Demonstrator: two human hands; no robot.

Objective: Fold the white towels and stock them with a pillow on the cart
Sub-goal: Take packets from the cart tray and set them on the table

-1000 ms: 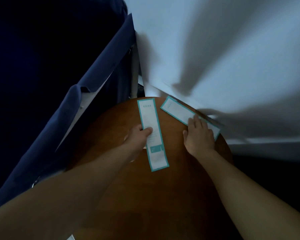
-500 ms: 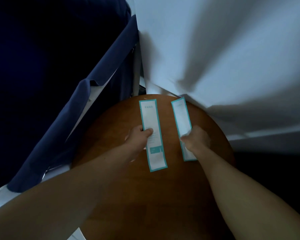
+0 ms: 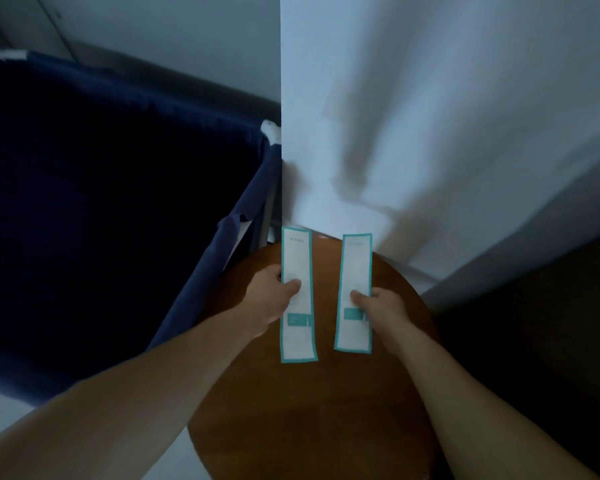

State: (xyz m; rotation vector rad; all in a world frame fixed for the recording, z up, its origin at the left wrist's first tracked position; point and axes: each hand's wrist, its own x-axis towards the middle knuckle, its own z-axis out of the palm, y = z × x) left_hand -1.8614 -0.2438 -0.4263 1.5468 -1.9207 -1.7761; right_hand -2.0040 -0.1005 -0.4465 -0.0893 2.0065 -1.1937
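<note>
Over the round wooden table [image 3: 326, 410], two long white paper slips with teal borders run side by side, lengthwise away from the viewer and apart from each other. The left slip [image 3: 297, 258] and the right slip [image 3: 355, 265] each carry a short line of small print near the far end and a solid teal block in the near third; all of it is too blurred to read. Whether the slips lie on the tabletop or are raised off it cannot be told.

Left of the table stands a blue fabric bin [image 3: 215, 265], its padded rim running toward the table's far-left edge and its inside dark. A white corner cap [image 3: 269, 128] tops its frame well beyond the table. Past the table's far edge hangs a broad white cloth [image 3: 430, 116] in loose folds; whether it is a towel cannot be told. It meets the far ends of both slips. Dark floor [image 3: 534, 341] lies to the table's right.

Both forearms reach in from the near edge. The left hand [image 3: 271, 296] pinches the left slip at its left border, thumb on top. The right hand [image 3: 383, 306] pinches the right slip at its right border, thumb on top. The other fingers are hidden beneath the paper.
</note>
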